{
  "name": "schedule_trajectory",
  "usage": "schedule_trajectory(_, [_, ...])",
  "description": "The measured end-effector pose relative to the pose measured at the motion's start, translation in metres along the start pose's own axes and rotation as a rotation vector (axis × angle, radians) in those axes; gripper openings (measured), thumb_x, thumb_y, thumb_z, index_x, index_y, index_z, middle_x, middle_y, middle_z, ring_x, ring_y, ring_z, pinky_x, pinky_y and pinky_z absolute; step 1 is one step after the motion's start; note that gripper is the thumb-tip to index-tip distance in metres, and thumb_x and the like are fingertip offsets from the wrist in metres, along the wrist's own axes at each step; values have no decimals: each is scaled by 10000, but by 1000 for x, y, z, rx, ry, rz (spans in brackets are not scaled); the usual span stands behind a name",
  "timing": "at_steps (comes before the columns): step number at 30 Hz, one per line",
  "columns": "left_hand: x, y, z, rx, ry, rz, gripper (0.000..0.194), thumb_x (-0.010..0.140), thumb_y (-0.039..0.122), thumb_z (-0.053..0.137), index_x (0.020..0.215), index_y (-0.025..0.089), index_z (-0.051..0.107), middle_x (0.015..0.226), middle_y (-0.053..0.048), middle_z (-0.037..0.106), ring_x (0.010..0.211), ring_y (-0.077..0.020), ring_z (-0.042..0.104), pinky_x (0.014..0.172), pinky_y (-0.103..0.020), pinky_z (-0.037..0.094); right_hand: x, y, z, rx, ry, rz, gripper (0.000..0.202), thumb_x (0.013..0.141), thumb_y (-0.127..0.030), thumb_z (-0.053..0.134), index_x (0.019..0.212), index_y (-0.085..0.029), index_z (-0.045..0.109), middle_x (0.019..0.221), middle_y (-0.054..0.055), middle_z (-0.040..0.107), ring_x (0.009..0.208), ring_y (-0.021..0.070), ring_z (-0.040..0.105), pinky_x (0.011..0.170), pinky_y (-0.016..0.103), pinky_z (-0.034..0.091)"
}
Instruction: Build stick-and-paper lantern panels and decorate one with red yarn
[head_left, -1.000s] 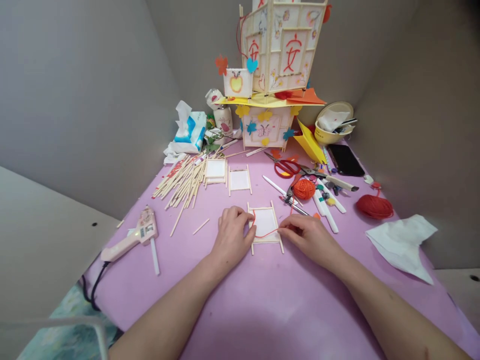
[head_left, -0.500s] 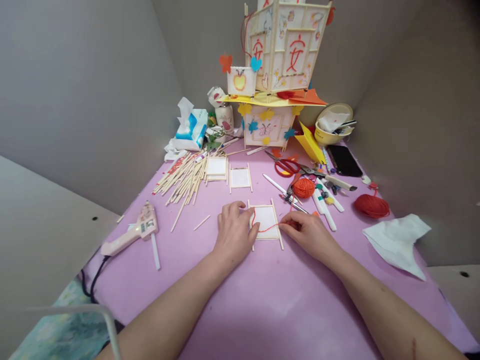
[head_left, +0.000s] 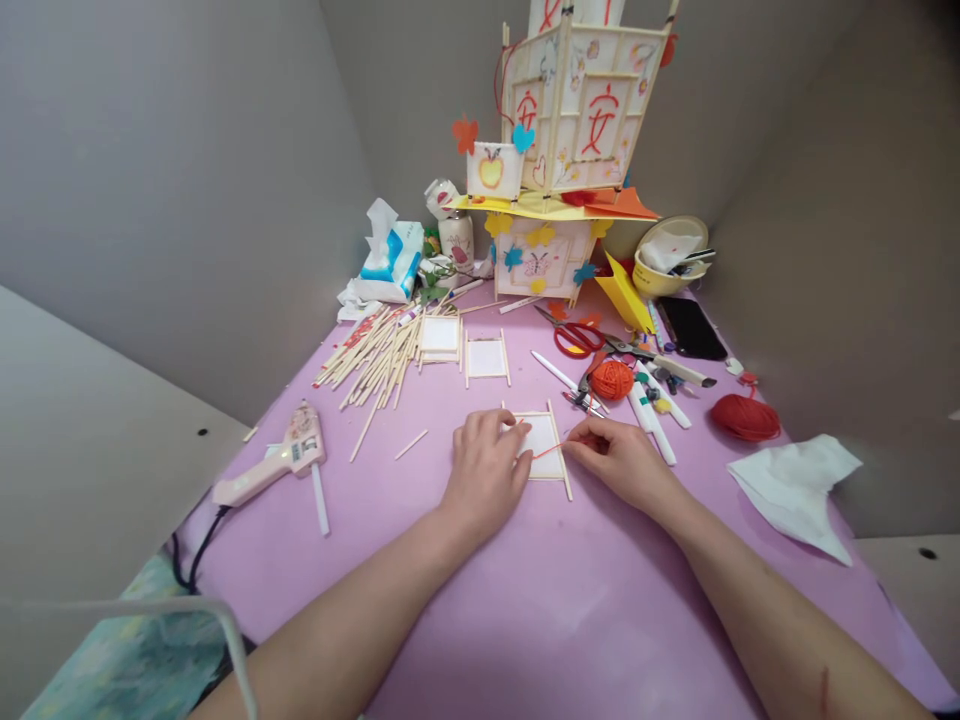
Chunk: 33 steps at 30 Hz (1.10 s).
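Observation:
A small stick-framed white panel [head_left: 541,430] lies on the purple table in front of me. My left hand [head_left: 487,470] rests over its left side, fingers spread, thumb and fingertips pressing on the white face and covering part of it. A thin orange-red yarn [head_left: 549,449] runs from under the left thumb across the panel. Its other end is pinched in my right hand [head_left: 611,452], thumb against forefinger, just past the panel's right stick. An orange yarn ball [head_left: 612,380] sits just beyond the right hand.
Further back are two similar panels [head_left: 487,357], a pile of sticks [head_left: 386,360], red-handled scissors [head_left: 577,340] and white pens [head_left: 651,425]. A glue gun [head_left: 289,455] lies left; a red yarn skein [head_left: 745,417] and tissue [head_left: 795,490] lie right. A tall decorated stick lantern [head_left: 585,120] stands behind.
My left hand has slid right and inward over the panel, covering more of it and the yarn's left stretch. The right hand keeps its pinch. The view has shifted slightly.

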<state>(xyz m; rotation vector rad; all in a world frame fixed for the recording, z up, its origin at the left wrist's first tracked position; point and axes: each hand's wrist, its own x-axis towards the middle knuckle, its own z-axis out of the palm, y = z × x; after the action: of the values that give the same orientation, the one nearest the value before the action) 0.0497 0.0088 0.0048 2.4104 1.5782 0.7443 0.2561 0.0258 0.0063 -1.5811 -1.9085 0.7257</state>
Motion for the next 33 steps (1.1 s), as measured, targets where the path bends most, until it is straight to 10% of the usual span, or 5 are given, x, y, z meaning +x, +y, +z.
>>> schedule_trajectory(7, [-8, 12, 5, 58, -190, 41, 298, 931, 200, 499, 1218, 225, 576, 1112, -83, 582, 1040, -268, 468, 842, -427, 406, 8, -17, -2, -188, -39, 31, 98, 774, -269, 568, 711, -215, 621, 602, -20, 610, 567, 136, 516, 526, 248, 311])
schedule_trajectory(23, [-9, 11, 6, 80, -231, 79, 340, 951, 368, 507, 1260, 243, 573, 1156, -69, 558, 1067, -269, 460, 869, -433, 418, 38, -25, -38, -480, -213, -74, 150, 809, -213, 540, 799, -217, 690, 791, 29, 704, 733, 176, 614, 624, 260, 348])
schedule_trajectory(33, [-9, 10, 6, 77, -232, 86, 403, 938, 430, 520, 1288, 235, 559, 1169, -69, 564, 1077, -270, 464, 876, -441, 422, 54, -48, -3, -683, -176, -202, 155, 836, -173, 511, 808, -196, 662, 819, 62, 719, 735, 194, 639, 624, 294, 312])
